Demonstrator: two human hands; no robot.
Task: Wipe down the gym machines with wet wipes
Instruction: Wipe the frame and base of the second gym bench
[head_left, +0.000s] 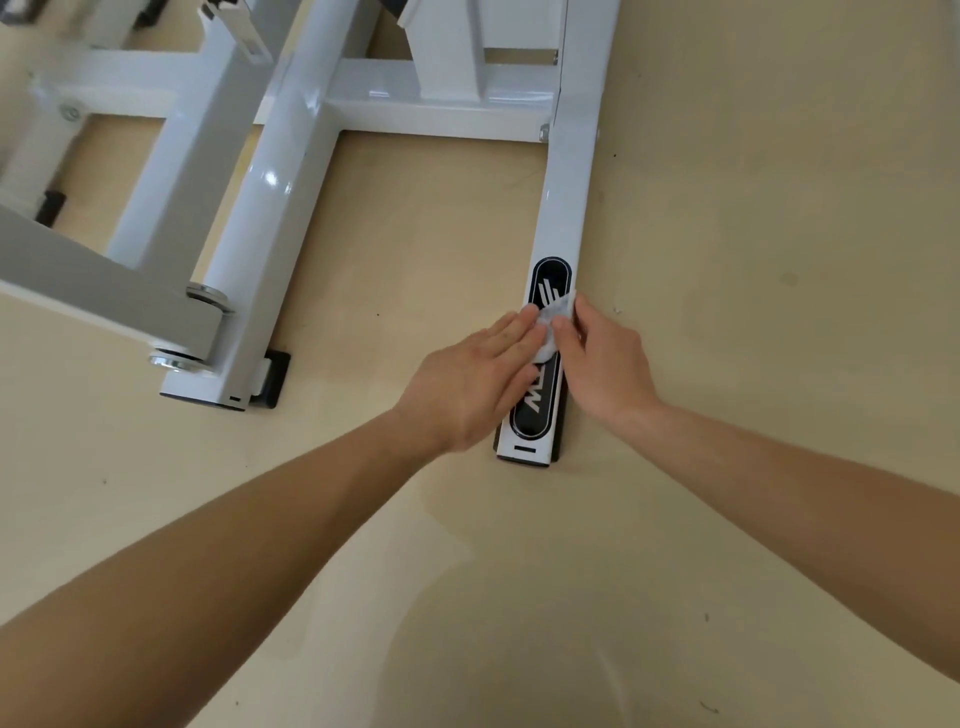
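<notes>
Off to the left stands the white machine frame; on its low right-hand rail I have my left hand flat, fingers straight and together, touching the wet wipe, I judge to hold it against the black logo plate; the wipe lies bunched on that plate, between both hands; my right hand pinches its far edge, fingers curled, likely to steer each stroke.
</notes>
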